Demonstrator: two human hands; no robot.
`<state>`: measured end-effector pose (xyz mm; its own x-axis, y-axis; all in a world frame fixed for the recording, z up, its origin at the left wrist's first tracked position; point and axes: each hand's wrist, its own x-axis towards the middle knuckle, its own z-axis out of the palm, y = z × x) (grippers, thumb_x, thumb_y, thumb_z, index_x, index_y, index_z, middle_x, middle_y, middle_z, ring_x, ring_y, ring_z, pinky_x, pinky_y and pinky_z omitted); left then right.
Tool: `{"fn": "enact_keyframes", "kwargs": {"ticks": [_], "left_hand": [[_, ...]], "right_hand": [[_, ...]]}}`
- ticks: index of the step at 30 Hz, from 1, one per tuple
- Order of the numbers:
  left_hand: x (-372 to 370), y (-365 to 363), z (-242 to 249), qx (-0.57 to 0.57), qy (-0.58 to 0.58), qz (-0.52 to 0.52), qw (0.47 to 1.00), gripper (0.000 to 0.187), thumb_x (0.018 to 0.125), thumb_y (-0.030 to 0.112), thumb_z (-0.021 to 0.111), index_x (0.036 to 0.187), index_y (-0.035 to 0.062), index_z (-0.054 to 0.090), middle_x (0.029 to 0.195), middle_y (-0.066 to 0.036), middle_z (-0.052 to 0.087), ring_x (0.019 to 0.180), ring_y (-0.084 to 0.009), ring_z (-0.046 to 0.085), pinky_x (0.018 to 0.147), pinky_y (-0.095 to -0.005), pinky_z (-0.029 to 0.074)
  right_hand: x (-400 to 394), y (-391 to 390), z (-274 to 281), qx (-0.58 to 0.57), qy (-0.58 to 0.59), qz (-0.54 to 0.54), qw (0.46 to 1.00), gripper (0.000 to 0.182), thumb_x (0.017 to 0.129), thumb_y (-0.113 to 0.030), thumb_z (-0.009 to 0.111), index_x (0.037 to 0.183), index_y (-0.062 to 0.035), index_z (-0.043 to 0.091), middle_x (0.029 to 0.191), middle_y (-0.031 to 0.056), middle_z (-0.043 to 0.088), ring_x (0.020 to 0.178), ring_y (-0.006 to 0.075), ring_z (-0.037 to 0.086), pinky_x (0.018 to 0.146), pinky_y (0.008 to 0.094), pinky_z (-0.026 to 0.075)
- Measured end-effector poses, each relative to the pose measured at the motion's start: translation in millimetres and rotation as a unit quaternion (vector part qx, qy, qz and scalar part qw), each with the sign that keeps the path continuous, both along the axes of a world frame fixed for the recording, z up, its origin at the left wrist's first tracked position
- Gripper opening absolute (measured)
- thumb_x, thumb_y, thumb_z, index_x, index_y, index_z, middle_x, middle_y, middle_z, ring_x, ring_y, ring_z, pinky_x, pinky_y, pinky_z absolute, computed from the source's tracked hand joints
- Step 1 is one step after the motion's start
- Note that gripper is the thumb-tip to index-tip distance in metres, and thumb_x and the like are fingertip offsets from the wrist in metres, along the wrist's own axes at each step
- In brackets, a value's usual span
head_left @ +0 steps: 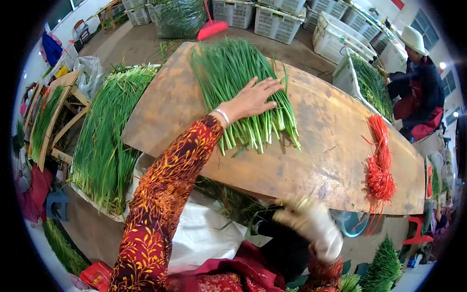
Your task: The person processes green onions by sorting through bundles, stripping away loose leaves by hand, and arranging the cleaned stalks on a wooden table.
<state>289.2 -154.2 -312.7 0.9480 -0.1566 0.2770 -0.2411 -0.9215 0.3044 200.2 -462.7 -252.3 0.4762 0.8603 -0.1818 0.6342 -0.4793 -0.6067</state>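
Observation:
A spread of long green garlic chives (224, 73) lies on a worn wooden board (311, 160), pale stem ends toward me. My left hand (253, 99) rests on top of the chives, fingers stretched out and palm down, not wrapped round them. Past the board's near edge, my right hand (311, 221) is smeared by motion; it looks pale, perhaps gloved, and its fingers cannot be made out. A bundle of red plastic ties (380, 170) lies on the board to the right, some strands hanging over the edge.
At left a big heap of chives (104, 136) fills a lined container. White crates (277, 24) and a red dustpan (212, 29) stand beyond the board. A person in a hat (418, 92) sits at right beside a crate of greens (367, 82). A blue basin (351, 223) is below.

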Motion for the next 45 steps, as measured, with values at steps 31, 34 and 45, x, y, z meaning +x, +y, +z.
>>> {"fn": "enact_keyframes", "kwargs": {"ticks": [31,34,45], "left_hand": [[-21.2,15.7,-18.9,-0.067,0.005,-0.054,0.996,0.053,0.087,0.014,0.039,0.137,0.0169,0.020,0.137,-0.007,0.033,0.127,-0.0190,0.030,0.106,-0.0462,0.015],[-21.3,14.7,-19.0,-0.064,0.006,-0.050,0.997,0.054,0.087,0.015,0.038,0.138,0.0172,0.018,0.137,-0.007,0.033,0.127,-0.0194,0.031,0.106,-0.0458,0.015],[-20.6,13.0,-19.4,-0.073,0.021,-0.028,0.997,0.057,0.086,0.013,0.039,0.138,0.0171,0.016,0.137,-0.009,0.032,0.126,-0.0213,0.031,0.106,-0.0471,0.016]], "right_hand": [[114.0,136.2,-7.4,0.029,-0.231,-0.017,0.972,0.013,0.078,-0.013,0.060,0.091,-0.0102,0.063,0.082,0.0098,0.062,0.064,0.0227,0.062,0.057,0.0347,0.051],[98.5,129.6,-1.3,-0.051,-0.131,0.011,0.990,0.019,0.080,-0.024,0.060,0.090,-0.0083,0.064,0.081,0.0109,0.064,0.068,0.0217,0.063,0.063,0.0342,0.052],[125.5,163.8,-30.4,0.069,-0.253,-0.107,0.959,0.026,0.078,-0.031,0.061,0.090,-0.0079,0.064,0.076,0.0124,0.063,0.070,0.0274,0.061,0.064,0.0359,0.047]]}}
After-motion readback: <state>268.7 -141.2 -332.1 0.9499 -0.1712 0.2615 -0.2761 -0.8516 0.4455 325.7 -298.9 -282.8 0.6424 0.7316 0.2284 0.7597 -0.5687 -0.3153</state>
